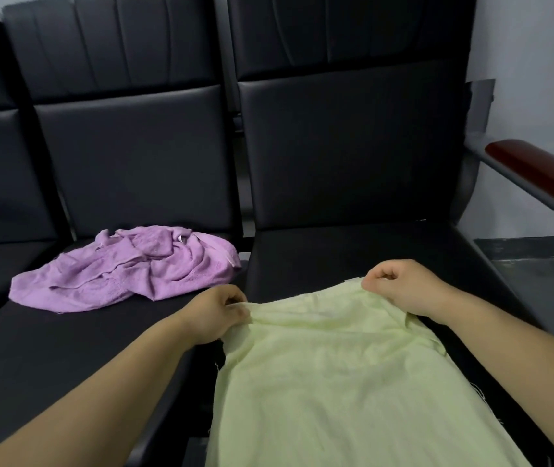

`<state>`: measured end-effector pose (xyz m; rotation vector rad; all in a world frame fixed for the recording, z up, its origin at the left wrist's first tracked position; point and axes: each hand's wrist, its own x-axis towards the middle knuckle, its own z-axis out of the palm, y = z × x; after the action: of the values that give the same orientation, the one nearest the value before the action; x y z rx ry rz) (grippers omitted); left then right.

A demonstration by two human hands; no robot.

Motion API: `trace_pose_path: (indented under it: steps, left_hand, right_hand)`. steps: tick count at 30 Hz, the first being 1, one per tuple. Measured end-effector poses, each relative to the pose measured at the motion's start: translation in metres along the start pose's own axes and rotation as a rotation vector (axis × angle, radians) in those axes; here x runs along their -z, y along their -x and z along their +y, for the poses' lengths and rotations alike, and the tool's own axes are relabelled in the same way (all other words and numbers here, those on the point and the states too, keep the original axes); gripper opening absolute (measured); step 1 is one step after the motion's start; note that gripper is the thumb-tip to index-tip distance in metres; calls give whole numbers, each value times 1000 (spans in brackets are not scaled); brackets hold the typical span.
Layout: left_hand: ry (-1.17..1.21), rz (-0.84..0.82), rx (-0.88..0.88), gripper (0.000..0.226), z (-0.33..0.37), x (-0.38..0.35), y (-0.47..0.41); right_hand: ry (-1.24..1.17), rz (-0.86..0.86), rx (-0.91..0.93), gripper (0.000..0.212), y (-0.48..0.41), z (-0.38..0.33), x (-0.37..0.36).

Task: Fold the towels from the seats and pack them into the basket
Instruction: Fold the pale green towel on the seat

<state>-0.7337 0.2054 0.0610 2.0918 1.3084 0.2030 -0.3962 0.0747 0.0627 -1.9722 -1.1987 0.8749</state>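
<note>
1. On the black seat [353, 251] at the right end of the row lies a pale green towel [336, 382]. It is spread out, and its near part runs down toward the person, out of view.
2. The left hand [213, 315] pinches the far left corner of the green towel. The right hand [403, 288] pinches the far right corner. Both hands have their fingers curled tight on the cloth.
3. The step in hand looks like the first fold of this towel.
4. To do it well, the person should pull the two corners apart a little, so the far edge goes straight and flat.
5. Both corners should then move at the same speed to meet the other end, or the fold will come out crooked.
6. The cloth looks thin and floppy, with loose threads at the sides, so a slow move should keep it from bunching up.
7. A flat hand pressed along the fold would help it stay.
8. A purple towel [127, 267] lies crumpled on the middle seat [49, 348], just beside the left hand. It is not folded yet.
9. No basket shows in this view, so the packing spot cannot be told.
</note>
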Motion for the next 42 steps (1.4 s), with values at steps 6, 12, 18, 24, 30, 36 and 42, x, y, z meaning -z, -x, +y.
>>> trace_pose_path:
  steps: [6,12,18,24,30,36,42]
  left_hand:
    - [-84,23,31,7,-3,-1,-9]
    - [-14,56,44,16,4,-8,-18]
    - [-145,80,64,11,-1,-3,-18]
    - [-152,110,61,10,-2,-6,-20]
    - [-126,107,-12,13,-3,-11,-23]
    - [-166,110,27,16,-5,-9,-25]
    - [-226,20,29,9,0,-4,-27]
  right_hand:
    - [156,33,-5,20,-12,9,0]
    - [166,76,6,24,-15,13,0]
    - [64,142,-22,16,-15,15,0]
    - [-163,162,-97,17,-16,18,7]
    - [-50,272,-80,22,-22,26,4]
    - [95,271,-66,19,-30,33,2]
    - [272,163,-8,26,-37,30,3]
